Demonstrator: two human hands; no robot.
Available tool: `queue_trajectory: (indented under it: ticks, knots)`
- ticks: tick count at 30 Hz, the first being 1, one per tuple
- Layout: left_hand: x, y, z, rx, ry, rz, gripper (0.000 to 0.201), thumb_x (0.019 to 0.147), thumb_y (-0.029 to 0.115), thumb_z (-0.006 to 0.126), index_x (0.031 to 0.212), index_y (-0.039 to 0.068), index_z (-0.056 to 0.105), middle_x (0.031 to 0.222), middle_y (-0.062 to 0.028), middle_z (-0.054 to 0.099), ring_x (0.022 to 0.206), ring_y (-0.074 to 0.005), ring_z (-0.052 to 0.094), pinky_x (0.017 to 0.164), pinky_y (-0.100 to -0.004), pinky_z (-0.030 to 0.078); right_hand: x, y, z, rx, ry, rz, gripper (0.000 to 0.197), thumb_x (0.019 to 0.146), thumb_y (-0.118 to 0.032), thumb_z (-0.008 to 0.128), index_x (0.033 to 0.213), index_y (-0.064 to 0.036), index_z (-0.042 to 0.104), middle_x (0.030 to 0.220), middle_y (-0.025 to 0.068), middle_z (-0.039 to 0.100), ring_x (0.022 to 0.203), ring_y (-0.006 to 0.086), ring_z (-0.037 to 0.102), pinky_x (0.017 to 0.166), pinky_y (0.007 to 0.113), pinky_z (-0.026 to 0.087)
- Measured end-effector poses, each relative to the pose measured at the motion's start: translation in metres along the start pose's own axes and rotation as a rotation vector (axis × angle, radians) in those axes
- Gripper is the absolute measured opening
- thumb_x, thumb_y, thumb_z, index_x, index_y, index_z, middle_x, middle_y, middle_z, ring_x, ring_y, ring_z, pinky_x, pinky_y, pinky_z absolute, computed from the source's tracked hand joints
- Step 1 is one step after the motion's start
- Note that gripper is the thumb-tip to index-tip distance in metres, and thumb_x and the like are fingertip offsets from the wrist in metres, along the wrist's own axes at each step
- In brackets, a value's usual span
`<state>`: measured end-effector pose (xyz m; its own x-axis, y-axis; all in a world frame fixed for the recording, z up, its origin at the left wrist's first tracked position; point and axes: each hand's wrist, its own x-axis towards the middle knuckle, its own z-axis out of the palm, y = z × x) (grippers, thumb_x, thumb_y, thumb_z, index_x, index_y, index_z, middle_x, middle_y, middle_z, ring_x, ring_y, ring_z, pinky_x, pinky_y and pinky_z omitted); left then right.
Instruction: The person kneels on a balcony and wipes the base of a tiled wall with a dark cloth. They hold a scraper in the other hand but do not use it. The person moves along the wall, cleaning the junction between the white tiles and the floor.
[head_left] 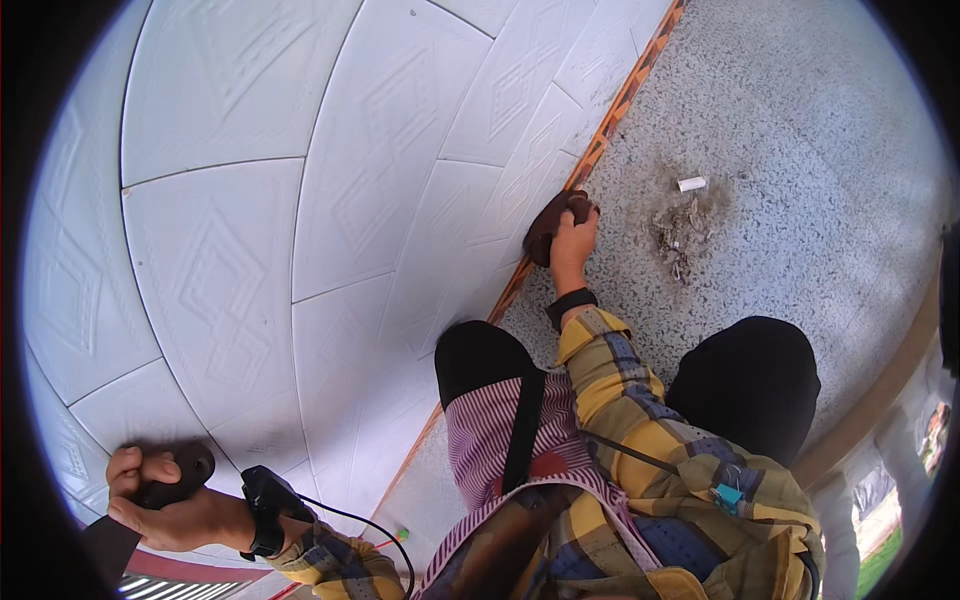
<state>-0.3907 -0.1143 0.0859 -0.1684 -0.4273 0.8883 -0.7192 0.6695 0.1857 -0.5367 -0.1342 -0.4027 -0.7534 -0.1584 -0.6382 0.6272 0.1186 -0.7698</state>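
My left hand (165, 500), at the lower left beside the tiled wall, is wrapped round a dark brown handle (185, 475) with a hole in its end. A flat dark piece (112, 548) shows below that hand; whether it joins the handle I cannot tell. Farther ahead, my right hand (573, 243) grips a dark brown rounded thing (543, 232) at the foot of the wall, over the patterned border strip. Its underside is hidden. Right of this hand, a small heap of debris (682, 235) lies on the speckled floor, with a short white piece (691, 184) at its far end.
White embossed tiles (220, 290) cover the wall on my left. An orange and brown border strip (618, 108) runs along its base. My bent knees (750, 385) are close to the floor (800, 180). A pale railing (870, 490) stands at the lower right.
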Motion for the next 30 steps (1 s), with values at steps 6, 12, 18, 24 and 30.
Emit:
queue_trajectory:
  ticks: [6, 12, 18, 24, 30]
  knots:
    - [-0.002, -0.002, -0.005, 0.072, 0.043, -0.001, 0.054, 0.104, 0.034, 0.034, 0.089, -0.009, 0.063, 0.074, -0.0136, 0.06, 0.063, -0.0183, 0.051, 0.066, -0.0306, 0.045, -0.009, -0.046, 0.002, 0.367, -0.168, -0.282, 0.028, 0.083, -0.013, 0.064, 0.108, -0.0004, 0.061, 0.093, 0.0132, 0.067, 0.087, 0.0244, 0.064, 0.083, 0.036, 0.051]
    - [-0.006, 0.005, 0.005, 0.101, 0.091, -0.008, 0.05, 0.104, 0.033, 0.033, 0.078, -0.004, 0.055, 0.073, -0.0125, 0.058, 0.057, -0.0166, 0.046, 0.065, -0.0297, 0.043, -0.026, 0.005, -0.005, 0.048, -0.083, -0.2, 0.031, 0.085, -0.015, 0.061, 0.112, 0.0009, 0.058, 0.094, 0.0156, 0.065, 0.09, 0.0297, 0.064, 0.084, 0.039, 0.05]
    - [-0.003, 0.01, 0.008, 0.072, 0.037, -0.021, 0.051, 0.106, 0.036, 0.033, 0.074, -0.001, 0.05, 0.071, -0.0125, 0.055, 0.062, -0.018, 0.048, 0.068, -0.0309, 0.043, -0.035, 0.065, -0.005, 0.085, -0.335, 0.514, 0.056, 0.084, -0.022, 0.059, 0.13, 0.0077, 0.049, 0.12, 0.0267, 0.062, 0.107, 0.0392, 0.062, 0.093, 0.045, 0.047]
    - [-0.004, 0.009, 0.009, 0.067, 0.08, -0.043, 0.05, 0.105, 0.035, 0.033, 0.071, 0.001, 0.047, 0.071, -0.013, 0.054, 0.064, -0.0182, 0.048, 0.068, -0.0308, 0.043, 0.038, -0.108, -0.006, 0.701, -0.269, 0.141, 0.038, 0.091, -0.007, 0.057, 0.126, 0.0013, 0.047, 0.108, 0.008, 0.057, 0.09, 0.0161, 0.059, 0.078, 0.032, 0.052]
    - [-0.003, 0.013, 0.009, 0.09, 0.039, -0.031, 0.048, 0.105, 0.035, 0.035, 0.071, 0.003, 0.046, 0.062, -0.0125, 0.051, 0.067, -0.02, 0.05, 0.072, -0.0326, 0.045, 0.018, -0.204, -0.006, 0.6, -0.249, -0.452, 0.066, 0.086, -0.03, 0.072, 0.134, 0.0053, 0.042, 0.125, 0.0151, 0.056, 0.111, 0.0239, 0.055, 0.098, 0.036, 0.044]
